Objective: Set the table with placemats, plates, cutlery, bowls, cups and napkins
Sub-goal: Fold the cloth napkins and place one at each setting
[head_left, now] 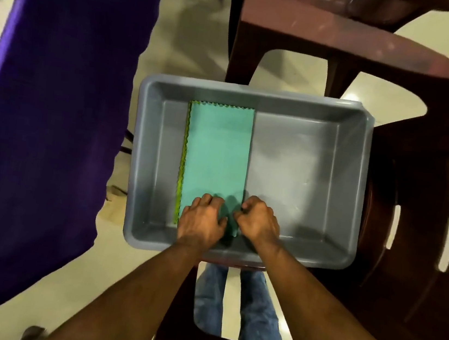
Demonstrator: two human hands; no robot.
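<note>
Both hands in gray tub, at 6 o'clock end of teal napkin. L hand fingers curled on it; R hand grip pinches its edge.

**Folded napkins in the tub**

A teal, rectangular folded cloth napkin lay flat on the floor of the grey plastic tub, left of centre, its long side running away from the viewer. A yellow-green zigzag-edged cloth showed beneath it along its left and far edges.
</note>
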